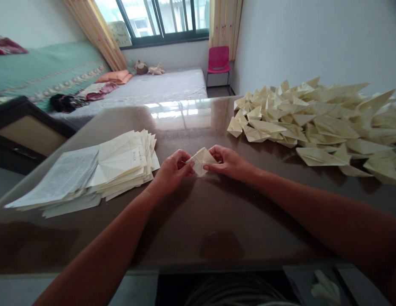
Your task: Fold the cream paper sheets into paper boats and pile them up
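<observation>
Left hand point(172, 169) and right hand point(229, 162) are pinching 1 paper point(202, 163), apparently part-folded; folded pieces point(300, 117), seemingly done, are crowding far right; the sheet stack point(119, 163) is waiting left.

I see a shiny brown table point(185, 238) below the grip point(202, 162). Far past it are a wide pale bed point(185, 83), a bright dark-framed glass window point(177, 17) and a pink thin-legged chair point(218, 59).

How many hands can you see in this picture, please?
2: the left hand holds the folded paper at its left side, and the right hand holds it at its right side. No other hand shows.
</observation>
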Demonstrator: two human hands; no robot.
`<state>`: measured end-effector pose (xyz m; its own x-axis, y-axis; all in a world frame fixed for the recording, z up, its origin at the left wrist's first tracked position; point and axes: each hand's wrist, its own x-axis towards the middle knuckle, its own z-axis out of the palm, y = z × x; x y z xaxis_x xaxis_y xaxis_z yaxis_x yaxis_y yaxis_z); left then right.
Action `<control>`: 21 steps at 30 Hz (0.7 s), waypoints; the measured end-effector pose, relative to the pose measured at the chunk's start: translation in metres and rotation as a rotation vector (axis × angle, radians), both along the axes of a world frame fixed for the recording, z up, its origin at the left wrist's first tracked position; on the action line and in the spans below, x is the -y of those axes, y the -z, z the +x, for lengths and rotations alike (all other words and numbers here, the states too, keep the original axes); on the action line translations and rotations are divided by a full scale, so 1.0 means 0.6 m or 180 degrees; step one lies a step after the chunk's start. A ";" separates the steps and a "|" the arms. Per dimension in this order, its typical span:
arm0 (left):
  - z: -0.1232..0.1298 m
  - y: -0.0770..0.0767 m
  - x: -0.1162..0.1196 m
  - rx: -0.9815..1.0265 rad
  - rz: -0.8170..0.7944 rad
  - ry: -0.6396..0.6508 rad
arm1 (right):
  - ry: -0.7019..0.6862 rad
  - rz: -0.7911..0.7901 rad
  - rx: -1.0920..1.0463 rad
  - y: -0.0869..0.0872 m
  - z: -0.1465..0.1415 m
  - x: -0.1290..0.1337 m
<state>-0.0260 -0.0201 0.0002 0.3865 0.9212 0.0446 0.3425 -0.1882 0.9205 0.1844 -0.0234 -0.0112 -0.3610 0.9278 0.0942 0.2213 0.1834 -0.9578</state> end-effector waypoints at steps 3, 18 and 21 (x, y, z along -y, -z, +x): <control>0.007 0.003 0.000 0.0456 -0.0412 0.0098 | 0.0050 0.0050 0.0097 0.003 -0.002 0.001; -0.002 -0.001 0.014 -0.2117 0.2465 0.0631 | -0.0374 0.2713 0.3086 -0.024 0.011 0.026; -0.007 -0.003 0.015 -0.2257 0.2319 0.0988 | -0.0874 0.2409 0.2793 -0.028 0.029 0.011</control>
